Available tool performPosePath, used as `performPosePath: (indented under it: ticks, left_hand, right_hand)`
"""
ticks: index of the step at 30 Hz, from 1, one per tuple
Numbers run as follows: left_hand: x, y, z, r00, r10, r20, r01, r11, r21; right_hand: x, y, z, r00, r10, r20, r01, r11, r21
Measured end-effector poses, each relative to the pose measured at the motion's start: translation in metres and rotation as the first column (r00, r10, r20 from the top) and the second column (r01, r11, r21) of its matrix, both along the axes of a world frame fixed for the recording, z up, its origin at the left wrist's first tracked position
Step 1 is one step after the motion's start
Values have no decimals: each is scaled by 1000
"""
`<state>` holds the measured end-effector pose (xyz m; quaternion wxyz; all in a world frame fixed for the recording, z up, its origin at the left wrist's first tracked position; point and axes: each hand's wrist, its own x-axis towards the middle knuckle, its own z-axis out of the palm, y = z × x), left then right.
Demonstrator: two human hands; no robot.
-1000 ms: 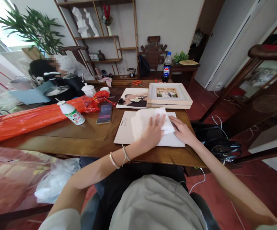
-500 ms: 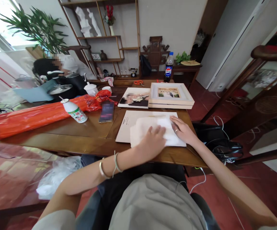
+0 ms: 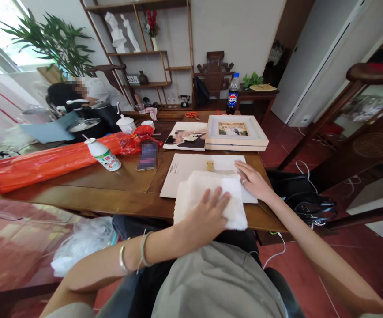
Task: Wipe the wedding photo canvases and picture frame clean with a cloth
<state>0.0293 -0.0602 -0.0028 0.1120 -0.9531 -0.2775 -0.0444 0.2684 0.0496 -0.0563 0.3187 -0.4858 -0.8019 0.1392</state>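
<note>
My left hand (image 3: 207,213) lies flat, fingers stretched out, on a white folded cloth (image 3: 194,190) at the near edge of the wooden table (image 3: 112,185). The cloth overhangs the table's front edge. It partly covers a white board (image 3: 194,165) with a small brass hanger (image 3: 210,165) on it. My right hand (image 3: 253,180) rests flat on the board's right side, fingers extended, a ring on one finger. Behind the board stands a white picture frame (image 3: 236,131) and beside it a photo print (image 3: 186,135).
A phone (image 3: 148,155), a white bottle (image 3: 103,154) and a long orange plastic bag (image 3: 46,161) lie to the left. Pots, a white teapot (image 3: 125,124), orange scissors (image 3: 191,115) and a cola bottle (image 3: 233,93) stand farther back. Another person sits at the far left. A black bag (image 3: 306,198) sits on the floor at right.
My left hand has dragged the cloth toward me across the board, to the table's front edge, uncovering the brass hanger. My right hand has stayed on the board's right side.
</note>
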Motion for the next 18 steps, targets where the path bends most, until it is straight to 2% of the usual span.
performPosePath:
  ticks: [2, 5, 11, 14, 16, 18]
  left_hand:
    - [-8, -8, 0, 999, -38, 37, 39, 999, -29]
    - [-18, 8, 2, 998, -19, 64, 23, 998, -64]
    - [-43, 96, 2, 980, 198, 16, -195, 975, -108]
    - [-59, 130, -2, 983, 185, -1, -183, 974, -131]
    - [-66, 135, -4, 985, 171, 9, -169, 977, -128]
    - [-68, 125, -5, 986, 164, 29, -160, 981, -106]
  right_hand:
    - [0, 0, 0, 1000, 5, -1, -5, 1000, 3]
    - [0, 0, 0, 1000, 1, 3, -1, 1000, 6]
    - [-1, -1, 1, 1000, -14, 5, 14, 1000, 8]
    - [-1, -1, 0, 1000, -17, 6, 17, 1000, 2]
    - [-1, -1, 1, 1000, -19, 9, 19, 1000, -3]
    - [-2, -1, 2, 1000, -23, 16, 23, 1000, -4]
